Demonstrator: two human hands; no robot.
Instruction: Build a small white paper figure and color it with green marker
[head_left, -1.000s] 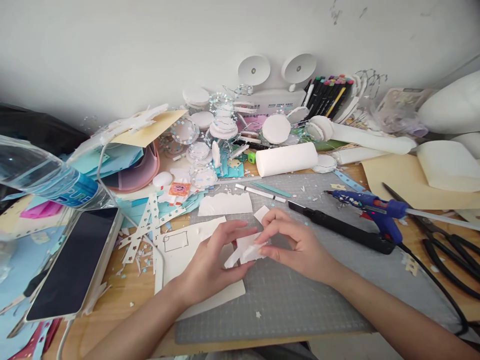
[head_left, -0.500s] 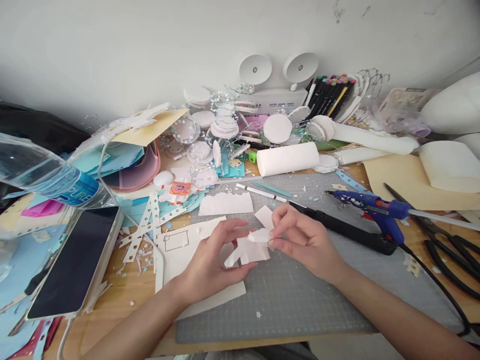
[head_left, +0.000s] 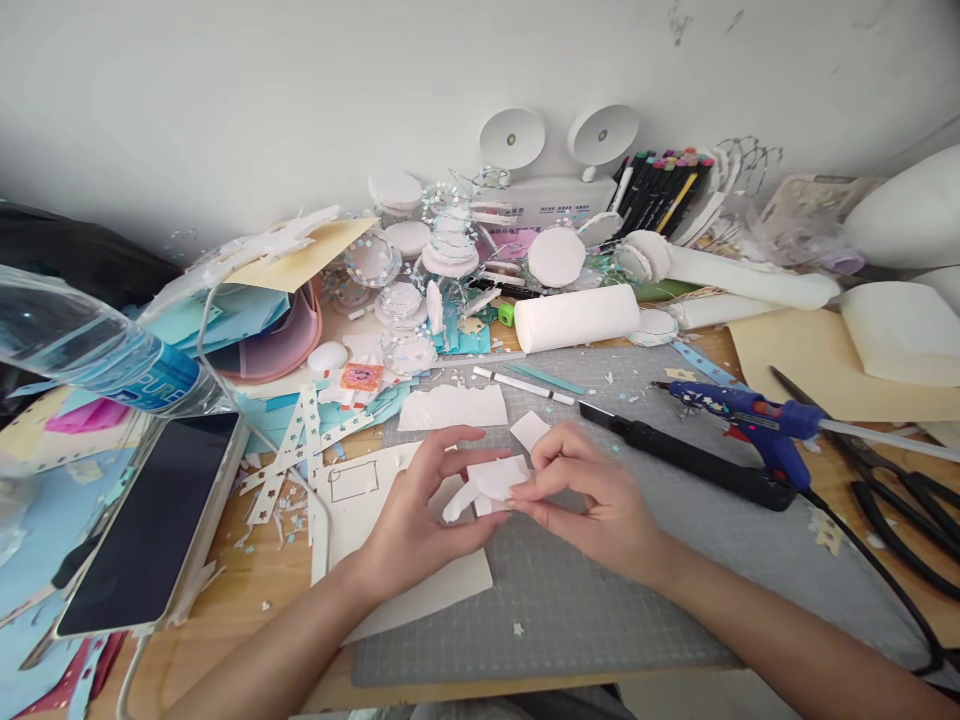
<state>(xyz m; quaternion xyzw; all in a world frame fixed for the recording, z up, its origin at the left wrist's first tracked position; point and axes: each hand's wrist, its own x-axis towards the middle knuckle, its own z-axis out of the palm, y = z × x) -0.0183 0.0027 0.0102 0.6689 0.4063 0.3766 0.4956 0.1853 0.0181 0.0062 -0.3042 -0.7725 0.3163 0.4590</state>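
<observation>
Above the grey cutting mat (head_left: 637, 580), my left hand (head_left: 420, 500) curves around a small white paper piece (head_left: 495, 480) with a narrow strip sticking out to its left. Its thumb is at the lower edge and its fingers at the upper edge. On the right side of the same piece, my right hand (head_left: 585, 490) pinches with thumb and forefinger. Layers overlap there, and I cannot tell whether they are joined. A loose white paper rectangle (head_left: 529, 429) lies just behind my right hand. Under my left hand is a cream sheet (head_left: 405, 590) with a pencilled rectangle.
A black cutter knife (head_left: 705, 465), a blue glue gun (head_left: 750, 410) and black scissors (head_left: 892, 480) lie at the right. A phone (head_left: 154, 520) and a water bottle (head_left: 112, 350) are at the left. White foam pieces (head_left: 577, 318) and a white pen (head_left: 523, 385) lie farther back.
My right hand has moved slightly left and down, bringing the pinched layer flatter over the paper in my left hand. My left hand's fingers have drawn in a little around it.
</observation>
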